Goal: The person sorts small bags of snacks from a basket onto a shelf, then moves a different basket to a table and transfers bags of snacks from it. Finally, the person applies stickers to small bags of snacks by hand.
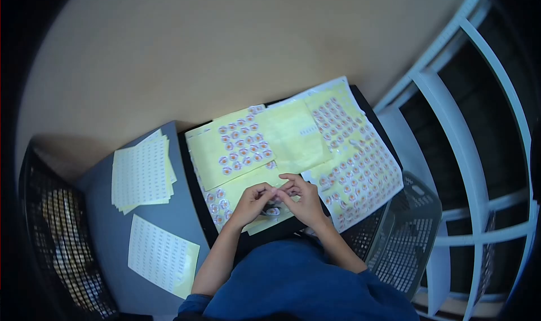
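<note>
Close in front of my body, my left hand [253,204] and my right hand [306,201] meet with thumbs and fingertips pinched together. What they pinch is too small to make out. Just below the fingertips, a small round sticker-like piece [273,211] with an orange centre shows between the hands. Under and beyond them lie yellow sheets [211,169] with rows of round orange-and-purple pieces [243,143] on them. A plainer yellow sheet [290,138] lies at the middle. To the right, a large sheet [360,177] carries many more of these round pieces.
On the grey surface [107,231] at left lie a stack of printed label sheets [141,174] and a single label sheet [160,256]. A dark basket [67,248] stands far left, a grey-green basket [408,236] at right. White metal bars [456,112] rise beyond; a beige wall [242,45] stands behind.
</note>
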